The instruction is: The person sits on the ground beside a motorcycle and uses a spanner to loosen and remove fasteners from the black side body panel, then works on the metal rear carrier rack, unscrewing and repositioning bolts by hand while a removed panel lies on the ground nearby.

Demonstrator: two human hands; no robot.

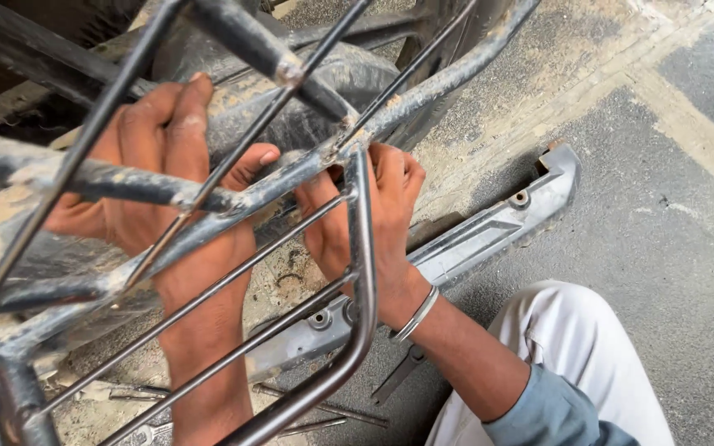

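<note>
A rusty black metal tube frame (362,248) with thin rods crosses the near view. Behind it, my left hand (154,177) presses flat against a dusty black curved mudguard (349,78), fingers spread upward. My right hand (373,219), with a metal bangle on the wrist, reaches in under the frame joint with its fingers curled; what they grip is hidden by the tube. A grey plastic side panel (489,231) lies on the ground just beyond the right hand.
Thin metal tools, a flat spanner (397,376) and rods (324,409), lie on the asphalt below my forearms. My knee in light trousers (572,339) is at the lower right. Sandy, cracked pavement (671,206) stretches to the right.
</note>
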